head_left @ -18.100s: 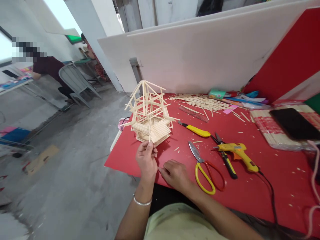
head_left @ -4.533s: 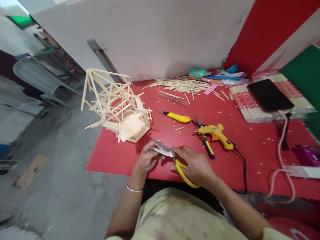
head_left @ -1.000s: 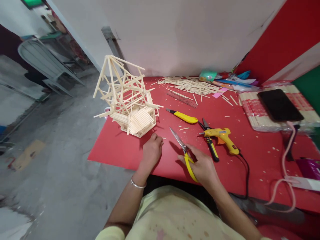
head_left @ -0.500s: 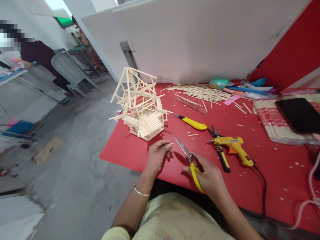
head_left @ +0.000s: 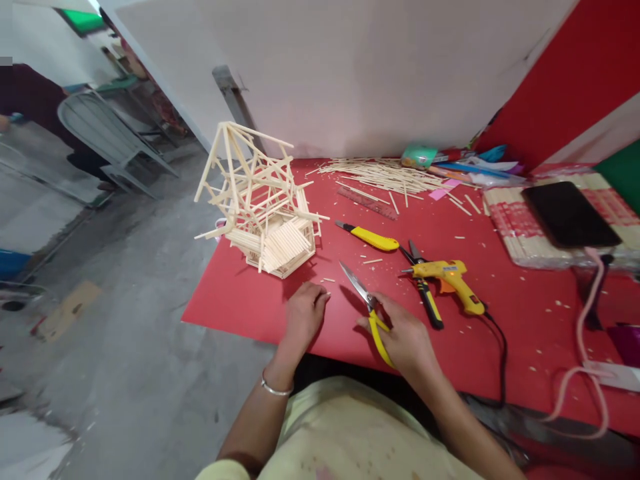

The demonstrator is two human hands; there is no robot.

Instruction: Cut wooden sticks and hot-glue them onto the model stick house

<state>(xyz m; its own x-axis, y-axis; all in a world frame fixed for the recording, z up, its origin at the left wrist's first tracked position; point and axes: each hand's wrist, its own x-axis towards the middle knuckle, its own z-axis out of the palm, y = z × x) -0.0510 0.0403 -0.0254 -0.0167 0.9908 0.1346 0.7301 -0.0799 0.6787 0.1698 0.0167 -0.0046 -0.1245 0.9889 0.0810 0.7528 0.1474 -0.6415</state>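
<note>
A small house built of thin wooden sticks (head_left: 263, 207) stands at the left end of the red table (head_left: 500, 293). My left hand (head_left: 305, 313) rests on the table just in front of it, fingers curled with the tips pressed on a tiny stick piece. My right hand (head_left: 405, 337) grips the yellow-handled scissors (head_left: 367, 307), whose closed blades point up and left toward the house. One short cut stick (head_left: 329, 280) lies between my left hand and the house.
A yellow utility knife (head_left: 367, 236), black-handled pliers (head_left: 425, 290) and a yellow glue gun (head_left: 447, 277) with a black cord lie right of the scissors. Loose sticks (head_left: 383, 177) are piled at the back. A phone (head_left: 570, 213) lies on packed sticks at right. A person sits far left.
My left hand has dropped from a raised pinch down onto the table. The right hand keeps the scissors in about the same place. The view has shifted a little.
</note>
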